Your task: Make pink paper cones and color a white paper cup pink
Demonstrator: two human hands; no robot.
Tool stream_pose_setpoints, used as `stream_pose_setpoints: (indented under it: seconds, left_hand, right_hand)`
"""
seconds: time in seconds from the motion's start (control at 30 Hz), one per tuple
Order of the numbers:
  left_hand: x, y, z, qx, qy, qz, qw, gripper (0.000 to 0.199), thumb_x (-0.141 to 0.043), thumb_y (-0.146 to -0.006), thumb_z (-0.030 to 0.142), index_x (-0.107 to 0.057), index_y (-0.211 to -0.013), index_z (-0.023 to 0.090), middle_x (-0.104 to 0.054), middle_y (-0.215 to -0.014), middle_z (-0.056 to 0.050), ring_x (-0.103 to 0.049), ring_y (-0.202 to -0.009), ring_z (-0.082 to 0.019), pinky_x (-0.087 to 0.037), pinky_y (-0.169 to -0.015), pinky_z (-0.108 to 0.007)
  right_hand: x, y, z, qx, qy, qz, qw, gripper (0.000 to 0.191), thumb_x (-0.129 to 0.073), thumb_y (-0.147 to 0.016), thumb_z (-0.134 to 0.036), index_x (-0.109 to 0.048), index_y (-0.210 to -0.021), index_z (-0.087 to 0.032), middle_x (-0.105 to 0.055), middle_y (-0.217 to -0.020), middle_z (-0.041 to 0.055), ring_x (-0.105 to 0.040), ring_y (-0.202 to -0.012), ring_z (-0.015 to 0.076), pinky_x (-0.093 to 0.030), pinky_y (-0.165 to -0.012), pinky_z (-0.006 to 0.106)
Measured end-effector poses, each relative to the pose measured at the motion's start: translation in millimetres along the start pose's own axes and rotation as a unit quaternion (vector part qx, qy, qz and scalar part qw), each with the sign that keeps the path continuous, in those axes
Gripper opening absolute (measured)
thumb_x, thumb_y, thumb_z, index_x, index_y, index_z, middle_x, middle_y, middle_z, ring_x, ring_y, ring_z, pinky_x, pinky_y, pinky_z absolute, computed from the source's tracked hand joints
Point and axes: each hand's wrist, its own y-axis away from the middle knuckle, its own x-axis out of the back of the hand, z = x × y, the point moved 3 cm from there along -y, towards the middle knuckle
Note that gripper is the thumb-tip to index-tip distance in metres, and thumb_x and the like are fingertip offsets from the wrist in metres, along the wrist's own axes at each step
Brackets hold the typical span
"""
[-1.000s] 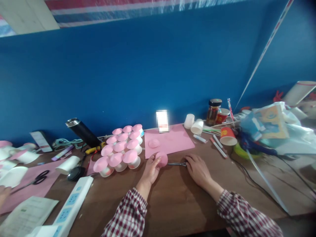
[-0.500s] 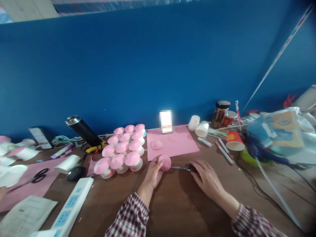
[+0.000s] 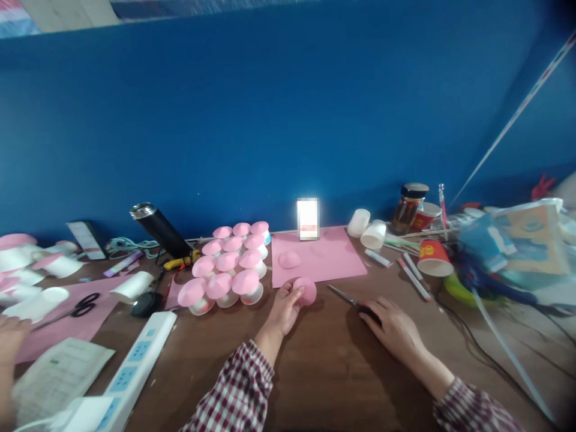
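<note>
Taking the held disc as the clock's hub, bare brown tabletop (image 3: 315,366) runs from 5 to 7 o'clock between the two checked sleeves, giving open room, while the power strip (image 3: 135,369) bounds it at 8. At the hub the left hand (image 3: 287,308) pinches the pink disc (image 3: 306,291) between thumb and fingers, just short of the pink sheet's near edge. At 3 to 4 o'clock the right hand (image 3: 393,327) lies over the dark handles of the scissors (image 3: 344,295); its fingers are bent, but whether they grip I cannot tell. The blades point at the disc across a small bare gap. Another person's hand (image 3: 13,339) is at 8 to 9, near a white cup (image 3: 40,305). Two markers (image 3: 414,279) lie at 3. Toward 10, twelve pink-topped cups (image 3: 227,261) stand in tight rows, their left edge near the leaning black flask (image 3: 161,231). The pink sheet (image 3: 333,255) fills 11 to 1, bearing a shallow pink cone (image 3: 289,259). Two white paper cups (image 3: 366,229) sit at 1 to 2. At 2, a red cup (image 3: 434,258) lies with its mouth facing near; farther out, a lidded jar (image 3: 409,210) holds dark amber contents beside another red cup (image 3: 425,217). The blurred-out phone (image 3: 308,219) glows at 12, before the blue partition (image 3: 270,120).
</note>
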Motion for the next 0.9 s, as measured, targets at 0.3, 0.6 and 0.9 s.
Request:
stream_pose_setpoints:
  seconds: [0.3,0.6,0.9]
  left_hand:
    - [1.1,2,0,-0.004,-0.002,0.005,1.0,0.034,-0.077,-0.066,0.024,-0.064,-0.095,0.013,-0.064,-0.087,-0.005,-0.058,-0.075,-0.012,-0.046,-0.068,-0.024]
    - [0.7,0,0,-0.002,0.008,0.004,1.0,0.033,-0.076,-0.067,0.024,-0.063,-0.095,0.013,-0.064,-0.089,-0.005,-0.058,-0.076,-0.012,-0.046,-0.071,-0.025]
    - [1.1,-1,1,0.009,0.021,0.005,1.0,0.027,-0.074,-0.069,0.021,-0.063,-0.092,0.013,-0.063,-0.082,-0.002,-0.056,-0.07,-0.009,-0.045,-0.065,-0.021]
  right_hand:
    - [-8,-1,9,0.009,-0.014,-0.017,1.0,0.023,-0.045,-0.09,-0.026,-0.064,-0.101,-0.019,-0.064,-0.092,0.0097,-0.06,-0.085,0.0239,-0.048,-0.074,0.034]
    - [9,-13,1,0.005,0.006,-0.148,0.989,0.036,-0.045,-0.081,-0.011,-0.062,-0.111,-0.021,-0.065,-0.096,0.0106,-0.064,-0.083,0.0233,-0.048,-0.072,0.032]
    - [8,-46,-12,-0.06,-0.449,-0.157,0.878,0.031,-0.049,-0.085,-0.028,-0.059,-0.113,-0.018,-0.067,-0.106,0.0111,-0.063,-0.094,0.0232,-0.05,-0.082,0.037]
